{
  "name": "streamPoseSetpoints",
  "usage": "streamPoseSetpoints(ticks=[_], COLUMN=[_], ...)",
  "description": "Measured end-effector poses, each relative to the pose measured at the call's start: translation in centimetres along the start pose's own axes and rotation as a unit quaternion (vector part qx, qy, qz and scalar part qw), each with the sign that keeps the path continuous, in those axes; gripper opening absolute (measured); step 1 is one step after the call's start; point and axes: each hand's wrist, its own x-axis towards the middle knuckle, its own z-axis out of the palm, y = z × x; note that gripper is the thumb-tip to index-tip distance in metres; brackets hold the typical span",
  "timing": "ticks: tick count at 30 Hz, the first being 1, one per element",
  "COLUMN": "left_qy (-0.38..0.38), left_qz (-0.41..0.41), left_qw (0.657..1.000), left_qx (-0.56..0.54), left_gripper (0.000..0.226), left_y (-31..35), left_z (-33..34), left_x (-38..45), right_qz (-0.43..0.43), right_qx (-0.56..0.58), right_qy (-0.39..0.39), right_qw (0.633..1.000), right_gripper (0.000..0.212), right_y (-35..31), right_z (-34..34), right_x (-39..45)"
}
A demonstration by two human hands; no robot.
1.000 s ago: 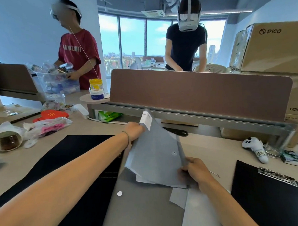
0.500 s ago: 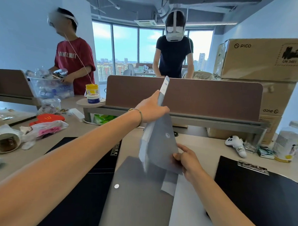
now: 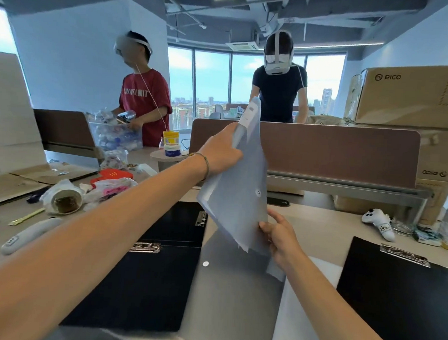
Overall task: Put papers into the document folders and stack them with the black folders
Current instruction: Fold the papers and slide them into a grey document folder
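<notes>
Raised the grey document folder [image 3: 239, 186] upright since earlier; left hand [image 3: 222, 151] pinches its top, right hand [image 3: 279, 235] its bottom corner. Stacking onto black folders [image 3: 147, 264] remains.

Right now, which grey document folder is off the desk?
The translucent grey folder held upright between the left hand, at its top edge, and the right hand, at its bottom corner. The other grey folder lies flat beneath it.
</notes>
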Motion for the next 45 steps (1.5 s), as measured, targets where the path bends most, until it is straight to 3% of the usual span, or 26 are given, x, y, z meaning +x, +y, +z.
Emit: streamPoseSetpoints(ticks=[6, 10, 15, 21, 27, 30, 33, 45], left_qy=[0.029, 0.072, 0.126, 0.102, 0.083, 0.079, 0.083, 0.041], left_qz=[-0.042, -0.054, -0.079, -0.209, -0.291, -0.304, -0.294, -0.344], left_qw=[0.992, 0.988, 0.988, 0.972, 0.952, 0.948, 0.95, 0.925], left_qx=[-0.118, -0.127, -0.041, 0.031, 0.041, 0.055, 0.063, 0.153], left_gripper=[0.064, 0.056, 0.048, 0.052, 0.051, 0.058, 0.045, 0.042], left_y=[-4.5, -8.8, -15.3, -24.3, -31.6, -36.6, -39.3, -46.5], left_z=[-4.2, -6.7, -9.2, -10.1, -9.1, -8.1, -7.1, -3.4], left_x=[-1.8, -2.8, -3.7, -2.7, -0.6, 1.0, 2.0, 3.7], right_qz=[-0.029, -0.028, -0.042, -0.049, 0.016, 0.027, 0.047, 0.118], right_qx=[0.018, 0.064, -0.001, -0.063, -0.079, -0.083, -0.091, -0.142], right_qy=[-0.017, -0.028, -0.049, -0.079, -0.087, -0.085, -0.098, -0.156], right_qw=[0.999, 0.997, 0.998, 0.994, 0.993, 0.993, 0.99, 0.97], right_gripper=[0.038, 0.04, 0.033, 0.021, 0.038, 0.046, 0.056, 0.048], right_y=[1.2, 0.8, 1.1, 3.0, 5.5, 6.6, 7.6, 8.8], right_z=[5.0, 8.3, 11.8, 16.2, 20.3, 22.1, 23.8, 25.9], right_x=[0.7, 1.9, 3.2, 5.3, 9.5, 11.5, 13.3, 16.4])
